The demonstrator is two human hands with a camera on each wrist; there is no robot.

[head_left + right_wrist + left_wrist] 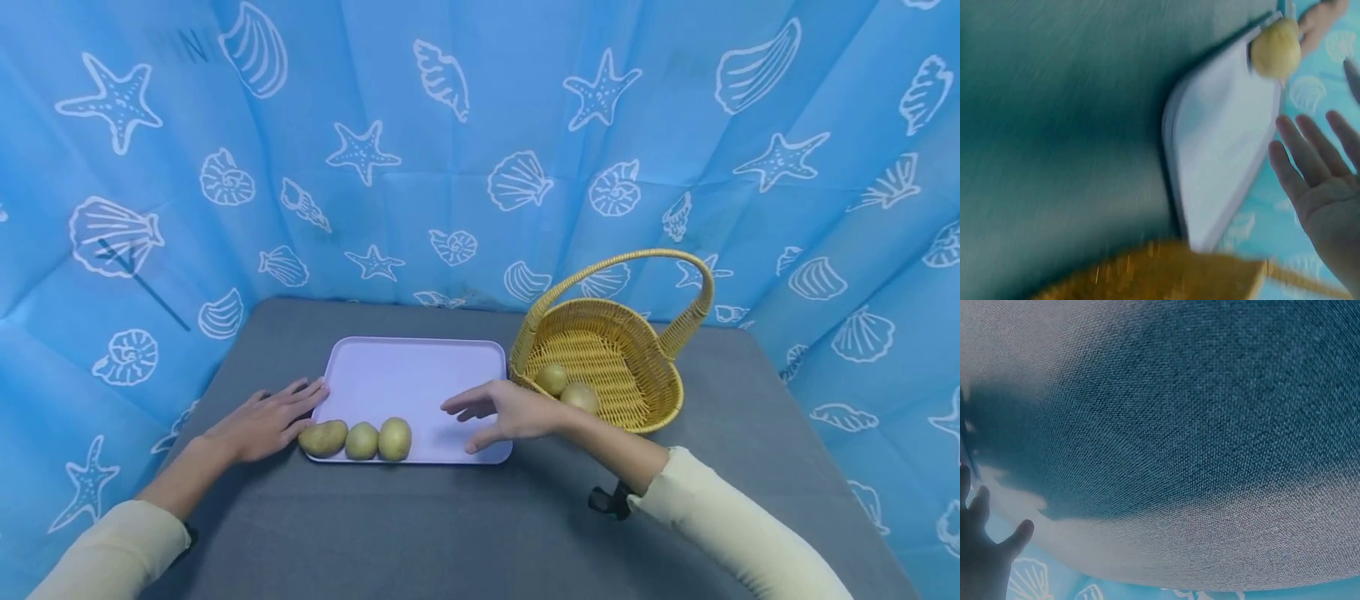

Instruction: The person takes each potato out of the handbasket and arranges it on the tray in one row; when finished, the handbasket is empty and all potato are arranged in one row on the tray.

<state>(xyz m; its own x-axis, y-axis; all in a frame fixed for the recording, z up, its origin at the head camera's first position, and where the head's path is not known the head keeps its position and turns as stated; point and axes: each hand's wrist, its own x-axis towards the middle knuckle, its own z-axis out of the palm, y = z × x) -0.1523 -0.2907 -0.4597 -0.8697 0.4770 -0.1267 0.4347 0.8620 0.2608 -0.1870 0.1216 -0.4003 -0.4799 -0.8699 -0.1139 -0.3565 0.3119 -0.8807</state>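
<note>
A pale lilac tray (416, 367) lies on the table with three potatoes along its near edge: a long one (323, 437) at the left corner, then a small round one (362, 441) and a larger round one (394, 439). My left hand (262, 423) rests at the tray's left edge with its fingers extended and its thumb beside the long potato. Over the right part of the tray hovers my right hand (517, 410), its fingers loosely spread and holding nothing. In the right wrist view a potato (1276, 49) shows at the tray's far end.
A yellow woven basket (637, 333) with a tall handle stands to the right of the tray. Two potatoes lie inside, one (552, 379) near its left wall and another (580, 397) partly behind my right wrist. Grey cloth (375, 533) covers the table; a blue seashell-print curtain (465, 133) hangs behind.
</note>
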